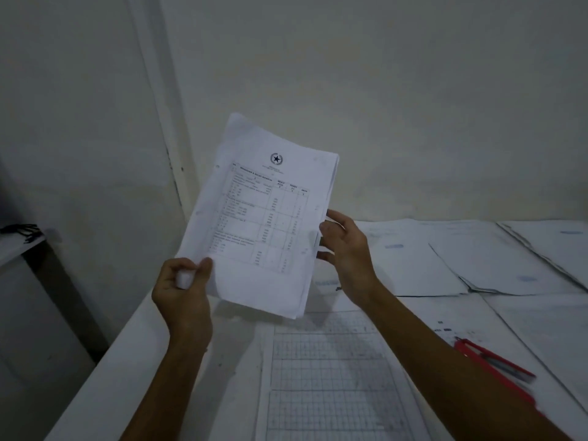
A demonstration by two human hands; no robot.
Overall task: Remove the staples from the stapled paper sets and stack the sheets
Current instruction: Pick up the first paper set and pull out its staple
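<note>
Left hand (pixel 183 288) pinches the lower-left corner of a paper set (pixel 264 218), thumb on the printed face and the other fingers curled behind, with a small roll of the corner showing between them. Right hand (pixel 345 249) is at the set's right edge about halfway up, fingers fairly straight and going behind the sheets, thumb near the front edge; it seems to steady the set more than clamp it. Paper set is held up in the air above the desk (pixel 197 361), tilted, top leaning to the left, front page bearing a star emblem and a printed table. Several sheets show at the right and lower edges; staple location cannot be made out. On the desk: a large gridded sheet (pixel 334 377) below the hands, more loose papers (pixel 477 259) spread to the right, and a red tool (pixel 496 367) lying well to the right, type unclear owing to blur. Handling judgement: set is light, limp and bends readily, sheets tear easily near a staple; best supported at two edges as now, then laid flat and held close to the stapled corner while prying.
</note>
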